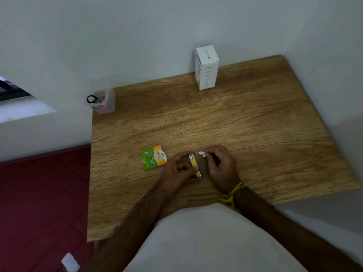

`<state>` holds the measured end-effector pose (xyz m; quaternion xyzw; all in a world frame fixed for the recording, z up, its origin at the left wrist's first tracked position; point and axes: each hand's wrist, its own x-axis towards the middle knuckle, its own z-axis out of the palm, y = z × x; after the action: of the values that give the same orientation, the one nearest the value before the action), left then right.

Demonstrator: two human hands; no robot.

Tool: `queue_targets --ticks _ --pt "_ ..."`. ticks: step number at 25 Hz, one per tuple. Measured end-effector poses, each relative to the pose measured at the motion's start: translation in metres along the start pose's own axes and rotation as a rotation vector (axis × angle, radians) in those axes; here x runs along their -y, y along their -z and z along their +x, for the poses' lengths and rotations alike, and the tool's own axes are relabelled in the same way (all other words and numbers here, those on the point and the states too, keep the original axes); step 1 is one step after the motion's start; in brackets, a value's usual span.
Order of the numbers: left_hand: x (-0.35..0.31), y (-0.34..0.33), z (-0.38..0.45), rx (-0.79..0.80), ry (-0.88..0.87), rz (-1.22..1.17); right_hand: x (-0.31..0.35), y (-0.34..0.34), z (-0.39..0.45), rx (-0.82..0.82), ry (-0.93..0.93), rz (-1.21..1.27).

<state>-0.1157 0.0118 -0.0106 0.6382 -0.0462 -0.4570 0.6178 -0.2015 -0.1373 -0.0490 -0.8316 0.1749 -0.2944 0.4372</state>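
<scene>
Over the near part of the wooden table (235, 118), the left hand (177, 169) grips a yellow clipper (194, 163), while the right hand (222, 165), just beside it, pinches a small white scrap (202, 154) in its fingers (208, 157). A torn green and orange sachet (153, 158) lies flat just left of the left hand. At the far edge a white box (206, 67) stands upright against the wall, and a clear tub (104, 103) holding scissors (92, 99) sits at the far left corner.

Matt wood-grain table (245, 122), glossy sachet (153, 157)
</scene>
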Motion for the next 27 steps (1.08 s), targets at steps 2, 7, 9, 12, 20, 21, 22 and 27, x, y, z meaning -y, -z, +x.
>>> queue_targets --ticks 2,7,9,12,20,21,22,27 --pt "0.0 0.001 0.001 -0.017 0.008 -0.051 0.003 0.002 0.002 0.0 -0.027 0.036" --pt "0.004 0.003 -0.001 -0.088 -0.007 -0.144 0.019 0.005 0.001 0.049 -0.257 0.207" --pt "0.004 0.001 -0.004 -0.095 -0.03 -0.141 0.025 0.01 -0.001 0.078 -0.432 0.331" --pt "0.005 -0.002 -0.005 -0.104 -0.068 -0.149 0.023 0.016 0.001 0.095 -0.538 0.361" --pt "0.01 0.0 -0.007 -0.106 -0.129 -0.253 0.026 0.02 -0.005 0.403 -0.426 0.163" --pt "0.011 0.0 -0.007 -0.11 -0.136 -0.239 0.028 0.021 -0.006 0.411 -0.412 0.16" --pt "0.012 -0.001 -0.007 -0.112 -0.143 -0.223 0.028 0.022 -0.007 0.418 -0.402 0.148" --pt "0.014 -0.007 -0.007 -0.126 -0.177 -0.124 0.026 0.023 -0.005 0.446 -0.361 0.089"
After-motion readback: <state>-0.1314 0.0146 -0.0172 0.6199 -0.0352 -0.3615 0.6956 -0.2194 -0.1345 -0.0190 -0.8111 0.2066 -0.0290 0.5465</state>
